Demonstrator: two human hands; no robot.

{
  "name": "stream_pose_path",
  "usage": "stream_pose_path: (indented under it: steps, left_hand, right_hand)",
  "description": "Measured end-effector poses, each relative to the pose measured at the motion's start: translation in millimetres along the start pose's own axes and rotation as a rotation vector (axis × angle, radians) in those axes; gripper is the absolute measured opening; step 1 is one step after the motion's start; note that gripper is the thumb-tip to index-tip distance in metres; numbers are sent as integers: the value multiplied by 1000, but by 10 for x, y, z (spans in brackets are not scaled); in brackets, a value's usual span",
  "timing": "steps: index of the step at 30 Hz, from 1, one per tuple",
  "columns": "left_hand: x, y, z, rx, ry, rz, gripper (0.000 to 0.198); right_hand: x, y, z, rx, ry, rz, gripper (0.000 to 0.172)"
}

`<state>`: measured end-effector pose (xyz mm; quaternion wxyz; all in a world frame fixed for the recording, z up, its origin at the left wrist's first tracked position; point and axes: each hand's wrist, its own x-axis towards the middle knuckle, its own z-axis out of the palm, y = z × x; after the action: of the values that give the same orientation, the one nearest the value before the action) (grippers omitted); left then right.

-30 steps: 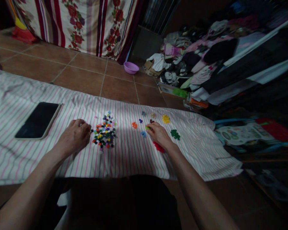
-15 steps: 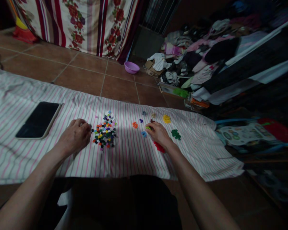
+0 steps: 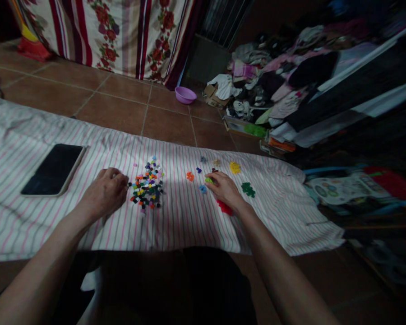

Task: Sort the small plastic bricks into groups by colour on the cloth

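Observation:
A loose heap of small mixed-colour plastic pieces (image 3: 148, 187) lies on the striped cloth (image 3: 182, 216). My left hand (image 3: 108, 187) rests at the heap's left edge with its fingers curled; what they hold, if anything, is hidden. To the right, my right hand (image 3: 224, 187) has thumb and forefinger closed around small lime-green pieces (image 3: 209, 180). Close by lie little groups sorted by colour: orange pieces (image 3: 190, 176), light blue pieces (image 3: 202, 189), dark blue pieces (image 3: 199, 170) and brown pieces (image 3: 214, 170). Red pieces (image 3: 225, 207) show partly beneath my right wrist.
Yellow pieces (image 3: 234, 168), green pieces (image 3: 248, 189), beige pieces (image 3: 216, 162) and grey pieces (image 3: 203, 159) lie farther out. A phone (image 3: 54, 170) is on the left of the cloth. Beyond it, a purple basin (image 3: 185, 95) stands on the tiled floor, near piled clothes (image 3: 277, 76).
My right hand has barely shifted, and slightly more lime green shows at its fingertips. My left hand stays beside the mixed heap.

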<state>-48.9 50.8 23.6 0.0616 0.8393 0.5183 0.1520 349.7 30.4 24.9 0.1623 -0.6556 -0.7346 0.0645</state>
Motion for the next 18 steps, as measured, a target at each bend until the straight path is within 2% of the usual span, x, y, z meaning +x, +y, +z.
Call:
stream_pose_path:
  steps: [3,7,9,12,15,18]
  left_hand:
    - [-2,8,-14,10,-17,-3,28]
    - [-7,6,-1,13,-2,5,26]
    - [-8,5,7,11,8,9,27]
    - [-5,5,11,0,10,9,27]
    - [-5,4,15,-10,15,1,26]
    - [-9,0,26,-1,17,7,28]
  right_hand:
    - [-44,14,-85,41,91,21,26]
    - [-179,68,-247,114,284,141,30]
    - [-270,52,-292,124,331,185,29]
    - [-396,-67,-249,147,274,153,26]
    - [-455,-233,-99,144,174,52,25]
    - [-435,-346,67,77,134,-13,26]
